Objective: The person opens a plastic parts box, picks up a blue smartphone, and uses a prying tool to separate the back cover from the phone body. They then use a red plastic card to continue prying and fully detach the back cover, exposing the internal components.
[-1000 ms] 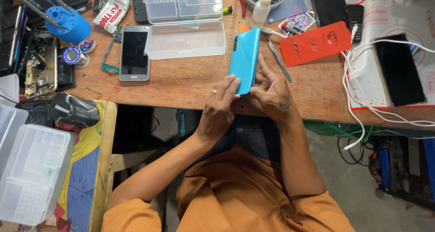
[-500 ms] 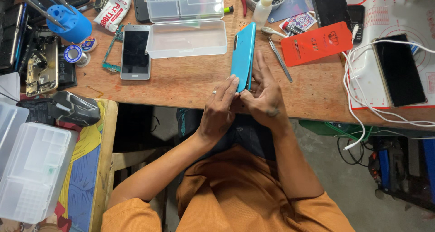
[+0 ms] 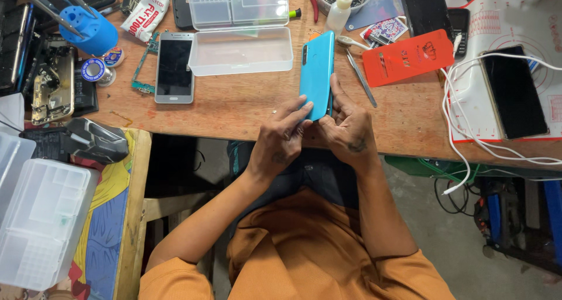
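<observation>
I have the turquoise phone (image 3: 316, 72) tilted on edge at centre frame above the desk (image 3: 246, 110), left hand (image 3: 280, 141) and right hand (image 3: 350, 130) both clamped on its lower end. I'm working its side seam; next, careful thumb pressure.

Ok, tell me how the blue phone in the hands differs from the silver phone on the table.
The blue phone is held in the left hand and right hand, while the silver phone lies untouched on the wooden table. The blue phone shows its plain coloured back; the silver phone lies face up, its dark screen showing. The blue phone looks longer than the silver phone. Both are slim rectangular phones.
</observation>
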